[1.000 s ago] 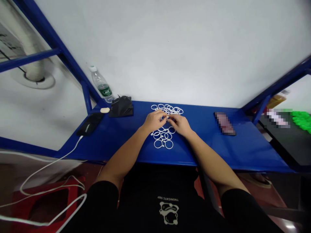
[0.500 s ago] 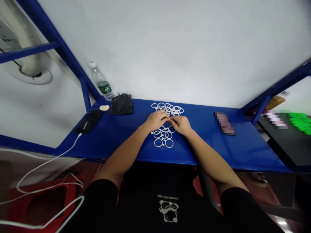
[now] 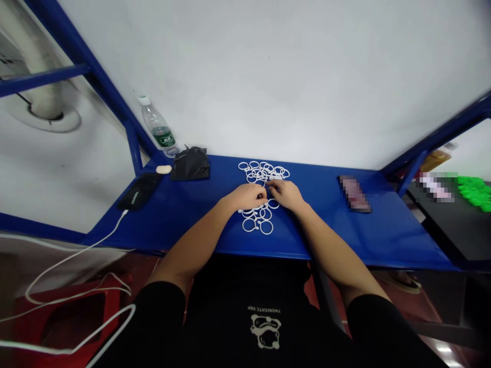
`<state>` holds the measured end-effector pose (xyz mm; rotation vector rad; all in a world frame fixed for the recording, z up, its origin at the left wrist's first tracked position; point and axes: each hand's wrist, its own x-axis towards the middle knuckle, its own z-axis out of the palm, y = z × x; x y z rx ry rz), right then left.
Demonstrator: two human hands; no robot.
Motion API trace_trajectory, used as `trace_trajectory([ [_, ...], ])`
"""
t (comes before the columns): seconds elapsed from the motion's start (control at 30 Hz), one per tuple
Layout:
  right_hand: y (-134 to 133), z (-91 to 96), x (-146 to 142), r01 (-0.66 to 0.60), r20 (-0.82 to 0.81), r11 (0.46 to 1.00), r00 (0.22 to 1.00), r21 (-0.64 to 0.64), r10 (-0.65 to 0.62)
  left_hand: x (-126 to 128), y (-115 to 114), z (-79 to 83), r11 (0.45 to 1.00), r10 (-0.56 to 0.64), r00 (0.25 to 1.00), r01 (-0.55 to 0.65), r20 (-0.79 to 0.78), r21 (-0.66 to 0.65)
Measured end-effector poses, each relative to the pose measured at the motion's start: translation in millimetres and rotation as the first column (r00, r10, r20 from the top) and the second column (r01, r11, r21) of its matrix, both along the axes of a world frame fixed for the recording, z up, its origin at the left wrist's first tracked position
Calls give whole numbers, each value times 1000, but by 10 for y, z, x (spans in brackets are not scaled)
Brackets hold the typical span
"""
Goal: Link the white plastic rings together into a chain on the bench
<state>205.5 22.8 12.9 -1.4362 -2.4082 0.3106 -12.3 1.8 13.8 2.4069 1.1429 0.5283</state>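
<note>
Thin white rings, each with a small knob, lie in two groups on the blue tabletop (image 3: pixel 314 220). My left hand (image 3: pixel 249 196) is over the near group (image 3: pixel 266 227), its fingers curled down on a white ring (image 3: pixel 264 206) that they partly hide. At the near edge of the far group (image 3: pixel 263 166) is my right hand (image 3: pixel 286 193). Its thumb and fingertips are drawn together beside the rings there, and whatever is between them is too small to make out. A small gap separates the two hands.
On the left are a black power bank (image 3: pixel 138 192) with a white cable, a pale oval object (image 3: pixel 163 169), a crumpled black bag (image 3: pixel 191 163) and a water bottle (image 3: pixel 159 128). A blurred phone-like object (image 3: pixel 355 194) lies right. A wall (image 3: pixel 268 92) rises behind.
My hands were together, fingertips meeting over a small white piece, and have come apart. The left hand has moved down toward the near rings; the right fingertips have shifted up to the far group.
</note>
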Motion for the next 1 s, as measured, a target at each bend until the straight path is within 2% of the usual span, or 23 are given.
trace_trajectory([
  [0.07, 30, -29, 0, 13, 13, 1000, 1000, -8, -13, 2, 17, -3, 999, 36, 999, -36, 39, 4],
  [0.2, 51, -57, -22, 25, 52, 1000, 998, -19, -24, -42, 96, -65, 980, 127, 989, -137, 74, 147],
  [0.27, 41, -50, -34, 17, 75, 999, 997, -33, -14, -72, 135, -119, 968, 175, 983, -183, 57, 175],
  [0.43, 13, -33, -51, 13, 35, 998, 999, -68, -10, -100, 173, -213, 970, 210, 978, -205, -20, 132],
  [0.67, 22, -33, -60, 41, 60, 995, 998, -89, -36, -57, 148, -203, 980, 175, 983, -168, -61, 106],
  [0.87, -9, -48, -75, 8, -53, 1000, 999, -14, -9, -5, 144, -210, 971, 226, 971, -231, 79, 55],
  [1.0, -38, -45, -76, -8, -136, 998, 991, 66, 17, 20, 127, -170, 961, 253, 954, -267, 163, 73],
])
